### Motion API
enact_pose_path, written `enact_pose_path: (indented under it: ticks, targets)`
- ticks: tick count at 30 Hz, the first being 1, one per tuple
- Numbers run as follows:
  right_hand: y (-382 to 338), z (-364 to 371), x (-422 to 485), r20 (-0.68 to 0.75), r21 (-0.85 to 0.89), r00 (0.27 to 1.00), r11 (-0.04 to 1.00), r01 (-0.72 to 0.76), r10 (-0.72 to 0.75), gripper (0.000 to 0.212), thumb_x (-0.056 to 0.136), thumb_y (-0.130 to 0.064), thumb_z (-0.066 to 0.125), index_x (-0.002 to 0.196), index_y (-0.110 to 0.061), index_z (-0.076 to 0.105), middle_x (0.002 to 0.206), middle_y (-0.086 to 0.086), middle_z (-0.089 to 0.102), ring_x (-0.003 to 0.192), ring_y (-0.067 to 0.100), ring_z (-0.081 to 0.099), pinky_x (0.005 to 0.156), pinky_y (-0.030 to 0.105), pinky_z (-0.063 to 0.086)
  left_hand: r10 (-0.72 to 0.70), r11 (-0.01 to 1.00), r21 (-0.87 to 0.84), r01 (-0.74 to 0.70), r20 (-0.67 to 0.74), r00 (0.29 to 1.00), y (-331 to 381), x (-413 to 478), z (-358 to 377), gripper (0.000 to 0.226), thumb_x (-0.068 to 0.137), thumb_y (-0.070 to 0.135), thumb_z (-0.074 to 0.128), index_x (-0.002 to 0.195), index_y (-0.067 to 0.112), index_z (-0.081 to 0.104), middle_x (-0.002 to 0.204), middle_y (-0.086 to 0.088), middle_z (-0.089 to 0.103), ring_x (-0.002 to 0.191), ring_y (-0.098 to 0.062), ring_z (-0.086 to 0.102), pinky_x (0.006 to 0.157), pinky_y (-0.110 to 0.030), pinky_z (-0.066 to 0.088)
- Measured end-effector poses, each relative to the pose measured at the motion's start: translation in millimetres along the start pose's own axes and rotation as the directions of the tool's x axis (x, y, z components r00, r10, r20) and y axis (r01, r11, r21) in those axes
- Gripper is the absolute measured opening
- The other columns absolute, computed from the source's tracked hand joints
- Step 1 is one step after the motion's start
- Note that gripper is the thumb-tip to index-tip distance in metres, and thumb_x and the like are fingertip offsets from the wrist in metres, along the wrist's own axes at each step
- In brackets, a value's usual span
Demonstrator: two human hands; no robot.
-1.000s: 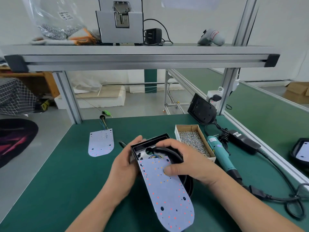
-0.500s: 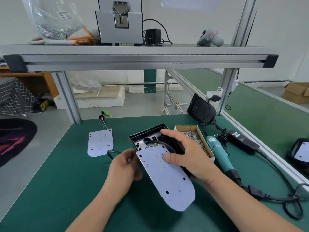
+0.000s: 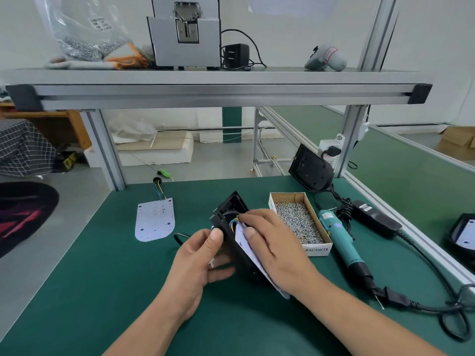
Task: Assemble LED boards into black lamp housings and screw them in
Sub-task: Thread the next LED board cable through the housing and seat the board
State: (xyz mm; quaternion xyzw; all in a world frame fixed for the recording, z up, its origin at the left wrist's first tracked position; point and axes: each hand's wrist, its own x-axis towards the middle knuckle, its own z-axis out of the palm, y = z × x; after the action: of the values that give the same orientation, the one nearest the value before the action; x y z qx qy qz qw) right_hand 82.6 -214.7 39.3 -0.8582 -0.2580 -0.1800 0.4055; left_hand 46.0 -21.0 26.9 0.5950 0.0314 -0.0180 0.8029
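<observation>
A black lamp housing [image 3: 232, 210] is tipped up on its side at the middle of the green table. My left hand [image 3: 203, 258] grips its near left edge, thumb on top. My right hand [image 3: 272, 242] pinches a white LED board [image 3: 241, 236] against the housing's open face, thumb on the board, fingers over the top by the coloured wires [image 3: 234, 223]. Most of the board is hidden behind my right hand. A second white LED board [image 3: 155, 219] with wires lies flat to the left.
A cardboard box of screws [image 3: 299, 222] sits right of the housing. A teal electric screwdriver [image 3: 341, 242] lies beside it, its cable and black power adapter [image 3: 375, 219] trailing right. Another black housing [image 3: 309, 170] leans on the frame post. An overhead shelf [image 3: 218, 86] spans the bench.
The housing has been tilted from lying flat onto its side, and the LED board swung up against it. My left hand moved from the cable to the housing's edge.
</observation>
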Motion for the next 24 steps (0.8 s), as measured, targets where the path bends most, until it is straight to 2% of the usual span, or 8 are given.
enact_pose_path:
  ticks: [4,6,10,12,15,19,22,24]
  targets:
    - [-5.7,-10.8,-0.6,0.277,0.195,0.960,0.981,-0.009,-0.046,0.074,0.093,-0.081,0.049,0.156,-0.045,0.040,0.153,-0.022,0.050,0.144,0.006,0.047,0.115,0.035,0.043,0.029,0.999,0.014,-0.029,0.025,0.999,1.7,0.0,-0.5,0.072,0.076,0.073,0.080,0.122,0.019,0.074,0.129,-0.011,0.075,0.116,-0.036,0.074,0.084,-0.046,0.063]
    - [-2.2,-13.1,-1.1,0.334,0.220,0.942,0.974,-0.057,-0.020,0.080,0.086,-0.079,0.064,0.156,-0.054,0.035,0.157,-0.028,0.045,0.146,-0.001,0.043,0.119,0.036,0.039,0.044,0.999,0.014,-0.044,0.017,0.999,3.5,-0.8,0.0,0.072,0.079,0.077,0.075,0.123,0.020,0.076,0.127,-0.010,0.076,0.116,-0.031,0.074,0.082,-0.045,0.064]
    - [8.4,-20.2,-0.8,0.232,0.596,0.958,0.754,-0.276,0.167,0.066,0.085,-0.046,0.074,0.148,-0.043,0.056,0.147,-0.012,0.063,0.138,0.010,0.056,0.122,0.050,0.038,0.037,0.995,-0.090,-0.046,-0.104,0.994,6.6,0.8,-1.0,0.071,0.081,0.081,0.065,0.108,0.017,0.082,0.118,-0.014,0.078,0.097,-0.029,0.078,0.071,-0.042,0.064]
    - [11.0,-23.7,2.8,0.132,0.707,0.961,0.657,-0.264,0.243,0.061,0.084,-0.042,0.071,0.144,-0.041,0.061,0.140,-0.007,0.068,0.131,0.012,0.061,0.120,0.057,0.041,0.000,0.988,-0.154,-0.024,-0.154,0.988,8.1,3.1,-2.7,0.072,0.075,0.081,0.058,0.101,0.019,0.085,0.111,-0.014,0.076,0.088,-0.028,0.078,0.067,-0.041,0.064]
    - [18.5,-23.6,8.4,0.040,0.811,0.941,0.540,-0.227,0.335,0.062,0.079,-0.034,0.072,0.140,-0.040,0.065,0.127,-0.003,0.071,0.119,0.017,0.066,0.110,0.059,0.051,-0.050,0.977,-0.213,0.014,-0.165,0.985,9.7,5.0,-4.9,0.076,0.067,0.086,0.056,0.103,0.026,0.086,0.118,-0.011,0.079,0.100,-0.027,0.079,0.071,-0.039,0.065]
    - [24.0,-19.3,9.2,0.037,0.815,0.914,0.516,-0.262,0.405,0.056,0.076,-0.031,0.072,0.132,-0.030,0.068,0.126,0.003,0.071,0.124,0.030,0.066,0.112,0.065,0.046,-0.081,0.961,-0.274,0.035,-0.157,0.984,13.0,6.2,-4.7,0.072,0.064,0.082,0.062,0.103,0.027,0.086,0.118,-0.009,0.080,0.101,-0.025,0.079,0.073,-0.039,0.065]
    - [24.4,-13.8,9.3,0.044,0.805,0.889,0.511,-0.302,0.456,0.045,0.075,-0.037,0.078,0.119,-0.029,0.073,0.126,0.003,0.073,0.121,0.033,0.068,0.114,0.067,0.043,-0.065,0.971,-0.238,0.023,-0.173,0.983,13.7,7.3,-3.3,0.069,0.062,0.083,0.062,0.097,0.028,0.087,0.115,-0.010,0.080,0.100,-0.026,0.079,0.083,-0.044,0.061]
    - [23.6,-13.0,9.6,0.049,0.800,0.880,0.509,-0.317,0.472,0.046,0.075,-0.039,0.080,0.119,-0.028,0.073,0.130,-0.001,0.071,0.120,0.032,0.069,0.114,0.065,0.044,-0.058,0.976,-0.216,0.018,-0.177,0.983,13.8,6.7,-2.5,0.071,0.064,0.084,0.059,0.096,0.028,0.086,0.114,-0.012,0.080,0.100,-0.027,0.080,0.077,-0.044,0.063]
